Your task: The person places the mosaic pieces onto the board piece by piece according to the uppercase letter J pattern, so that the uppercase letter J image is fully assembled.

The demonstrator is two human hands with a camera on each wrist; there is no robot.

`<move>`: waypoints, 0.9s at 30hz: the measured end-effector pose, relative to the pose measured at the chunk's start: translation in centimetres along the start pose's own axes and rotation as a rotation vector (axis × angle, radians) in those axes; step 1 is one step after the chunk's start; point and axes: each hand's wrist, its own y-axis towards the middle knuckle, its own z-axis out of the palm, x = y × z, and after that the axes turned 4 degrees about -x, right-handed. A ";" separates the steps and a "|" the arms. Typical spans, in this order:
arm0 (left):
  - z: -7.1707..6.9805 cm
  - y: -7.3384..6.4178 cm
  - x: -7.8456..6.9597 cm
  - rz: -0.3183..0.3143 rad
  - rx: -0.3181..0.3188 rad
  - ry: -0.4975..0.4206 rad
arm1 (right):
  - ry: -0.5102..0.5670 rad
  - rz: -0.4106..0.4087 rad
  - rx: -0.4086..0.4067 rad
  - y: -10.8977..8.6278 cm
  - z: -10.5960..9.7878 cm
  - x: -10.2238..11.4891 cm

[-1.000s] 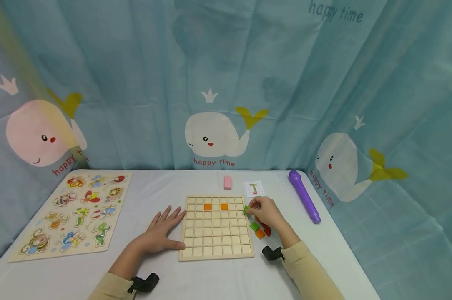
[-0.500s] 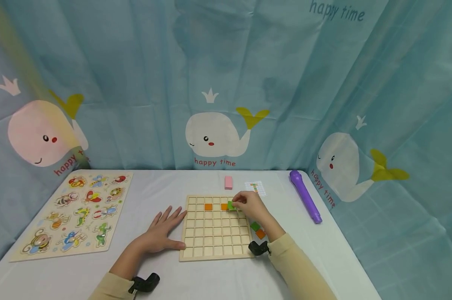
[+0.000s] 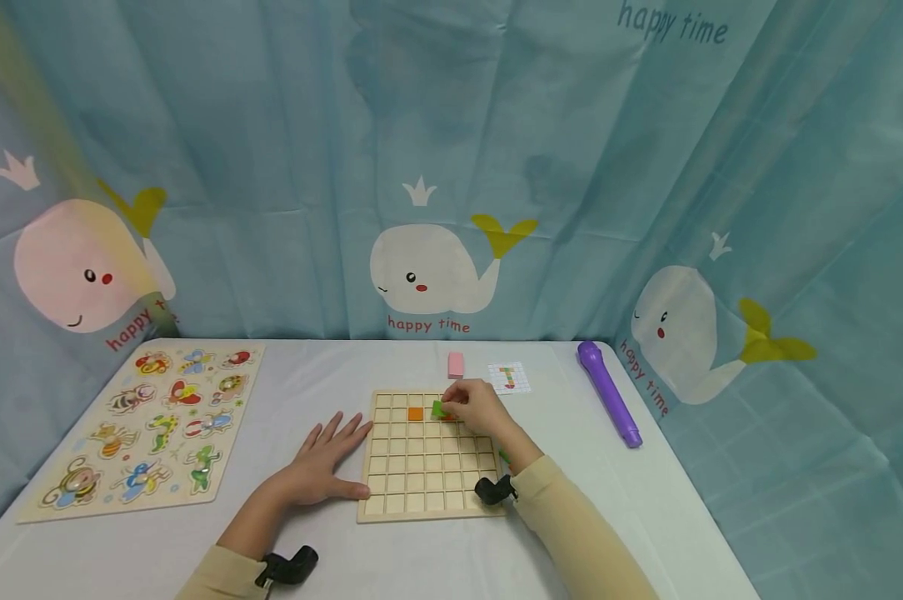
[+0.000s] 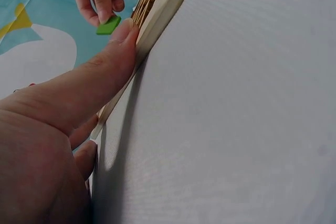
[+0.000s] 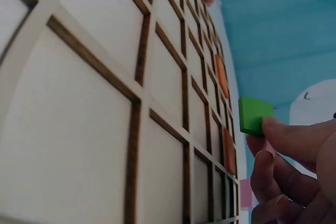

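My right hand [image 3: 477, 407] pinches a green square tile [image 5: 254, 116] between thumb and fingers, held above the upper part of a wooden grid board [image 3: 414, 483]. In the right wrist view the tile stands off the board's surface. One orange tile [image 3: 416, 414] sits in a cell of the second row; another orange tile [image 5: 229, 151] lies in the same row, partly covered by my right hand in the head view. My left hand [image 3: 320, 467] lies with fingers spread at the board's left edge, its thumb [image 4: 100, 77] touching the frame.
Behind the board are a pink block [image 3: 455, 365] and a small pattern card [image 3: 509, 377]. A purple stick-shaped thing [image 3: 609, 392] lies at right, an insect picture puzzle [image 3: 226, 467] at left. Another green tile [image 3: 504, 456] peeks out beside my right forearm.
My right hand has carried the green tile leftward from the board's right edge to over its second row. My left hand has stayed in place.
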 end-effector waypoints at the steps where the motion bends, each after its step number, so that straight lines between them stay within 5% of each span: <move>1: 0.0 0.0 0.0 -0.001 0.001 0.001 | -0.004 -0.004 0.001 0.1 0.2 0.0; 20: -0.1 -0.3 0.0 0.002 -0.003 -0.005 | -0.147 0.001 0.008 1.1 2.3 0.2; 27: 0.0 -0.1 -0.1 -0.008 0.000 0.009 | -0.153 0.004 0.012 0.7 1.2 0.6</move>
